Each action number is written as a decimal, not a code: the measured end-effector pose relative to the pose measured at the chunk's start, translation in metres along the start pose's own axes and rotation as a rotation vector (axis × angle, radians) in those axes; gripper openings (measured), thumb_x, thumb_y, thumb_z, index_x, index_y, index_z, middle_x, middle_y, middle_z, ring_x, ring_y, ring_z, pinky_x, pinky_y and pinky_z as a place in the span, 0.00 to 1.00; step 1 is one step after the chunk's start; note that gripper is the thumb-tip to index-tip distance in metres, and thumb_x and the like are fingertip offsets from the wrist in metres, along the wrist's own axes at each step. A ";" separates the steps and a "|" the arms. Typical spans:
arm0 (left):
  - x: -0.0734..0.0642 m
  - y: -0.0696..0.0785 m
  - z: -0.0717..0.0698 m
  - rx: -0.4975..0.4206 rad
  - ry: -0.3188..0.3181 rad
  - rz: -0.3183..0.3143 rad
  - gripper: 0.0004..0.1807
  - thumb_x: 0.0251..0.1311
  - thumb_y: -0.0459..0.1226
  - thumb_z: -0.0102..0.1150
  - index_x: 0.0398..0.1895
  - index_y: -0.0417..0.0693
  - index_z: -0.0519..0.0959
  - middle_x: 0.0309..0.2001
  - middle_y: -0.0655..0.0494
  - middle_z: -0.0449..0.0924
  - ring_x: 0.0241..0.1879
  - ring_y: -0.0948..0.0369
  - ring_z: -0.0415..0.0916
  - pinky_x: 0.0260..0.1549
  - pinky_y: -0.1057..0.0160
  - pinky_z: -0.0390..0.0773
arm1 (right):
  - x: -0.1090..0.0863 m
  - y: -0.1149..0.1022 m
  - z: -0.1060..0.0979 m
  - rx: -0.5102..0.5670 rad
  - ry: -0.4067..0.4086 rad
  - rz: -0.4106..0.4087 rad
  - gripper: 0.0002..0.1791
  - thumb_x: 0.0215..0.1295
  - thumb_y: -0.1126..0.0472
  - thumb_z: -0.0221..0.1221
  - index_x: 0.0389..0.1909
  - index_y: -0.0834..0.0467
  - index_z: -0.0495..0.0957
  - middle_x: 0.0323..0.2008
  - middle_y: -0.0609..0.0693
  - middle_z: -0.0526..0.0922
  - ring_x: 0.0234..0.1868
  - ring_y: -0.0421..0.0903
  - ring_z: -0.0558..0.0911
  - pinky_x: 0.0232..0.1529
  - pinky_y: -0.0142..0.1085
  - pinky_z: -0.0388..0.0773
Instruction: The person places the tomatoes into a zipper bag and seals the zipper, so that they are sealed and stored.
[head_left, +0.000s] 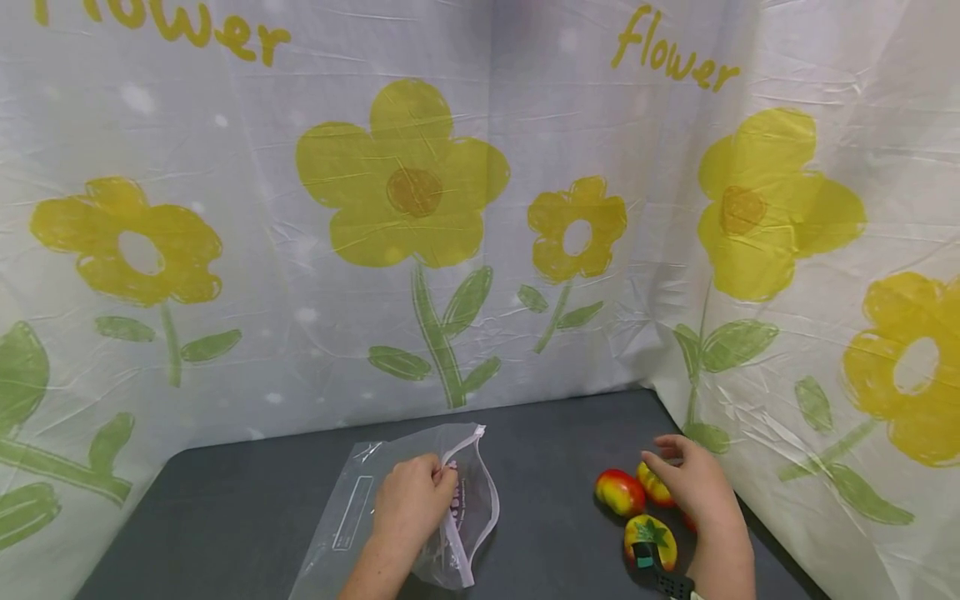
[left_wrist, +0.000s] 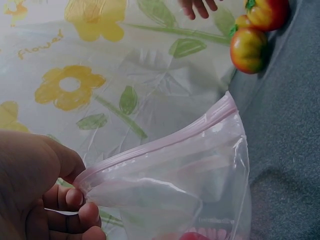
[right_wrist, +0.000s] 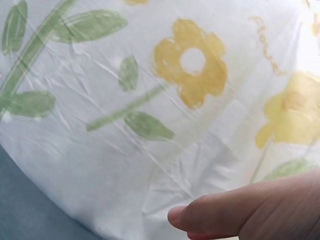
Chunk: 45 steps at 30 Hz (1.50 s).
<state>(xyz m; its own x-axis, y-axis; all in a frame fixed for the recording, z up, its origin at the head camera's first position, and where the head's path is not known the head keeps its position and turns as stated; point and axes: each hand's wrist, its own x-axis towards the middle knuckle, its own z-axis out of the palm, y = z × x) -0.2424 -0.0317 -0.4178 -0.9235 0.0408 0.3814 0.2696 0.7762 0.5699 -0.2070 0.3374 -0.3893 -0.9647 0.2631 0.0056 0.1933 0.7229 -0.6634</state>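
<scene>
A clear zip bag (head_left: 352, 500) with a pale pink zip strip (left_wrist: 165, 142) lies on the dark table, its mouth spread apart. My left hand (head_left: 415, 496) pinches the bag's edge by the zip between thumb and fingers. On the right side, my right hand (head_left: 693, 479) hovers over several red-and-yellow fruits, its fingers loosely bent around nothing. One such fruit (head_left: 619, 492) sits left of that hand; another fruit (head_left: 651, 533) with a green star-shaped top is nearer me, partly covered by the wrist strap. A further fruit (head_left: 654, 485) is half hidden beneath the fingers.
White sheeting (head_left: 262, 333) printed with yellow flowers stands behind the table (head_left: 247, 500) and along its right side. The right hand is close to the table's right edge. A dark strap (head_left: 675, 583) circles the right wrist.
</scene>
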 end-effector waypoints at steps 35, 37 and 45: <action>-0.002 -0.001 0.005 0.015 -0.009 0.023 0.19 0.55 0.38 0.59 0.12 0.55 0.62 0.13 0.62 0.61 0.16 0.61 0.61 0.15 0.59 0.59 | -0.007 0.088 -0.012 0.033 0.049 0.478 0.33 0.70 0.52 0.56 0.56 0.80 0.67 0.53 0.76 0.73 0.54 0.71 0.75 0.57 0.60 0.71; -0.003 -0.001 0.005 0.013 -0.008 0.027 0.19 0.55 0.38 0.59 0.12 0.55 0.62 0.14 0.62 0.61 0.16 0.61 0.61 0.15 0.59 0.59 | -0.008 0.089 -0.012 0.034 0.043 0.478 0.33 0.70 0.51 0.56 0.55 0.80 0.68 0.53 0.77 0.73 0.54 0.71 0.75 0.57 0.59 0.72; -0.002 -0.001 0.007 0.013 -0.029 0.007 0.19 0.54 0.38 0.58 0.12 0.55 0.61 0.13 0.62 0.59 0.16 0.61 0.60 0.15 0.60 0.59 | -0.010 0.088 -0.011 0.076 0.001 0.483 0.37 0.70 0.47 0.55 0.53 0.83 0.67 0.39 0.71 0.79 0.44 0.64 0.79 0.52 0.56 0.74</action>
<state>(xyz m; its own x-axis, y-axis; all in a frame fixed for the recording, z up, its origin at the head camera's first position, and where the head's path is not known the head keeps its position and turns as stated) -0.2425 -0.0281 -0.4241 -0.9291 0.0646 0.3642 0.2731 0.7840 0.5574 -0.1779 0.4055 -0.4392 -0.7680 0.5577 -0.3150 0.6048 0.4696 -0.6432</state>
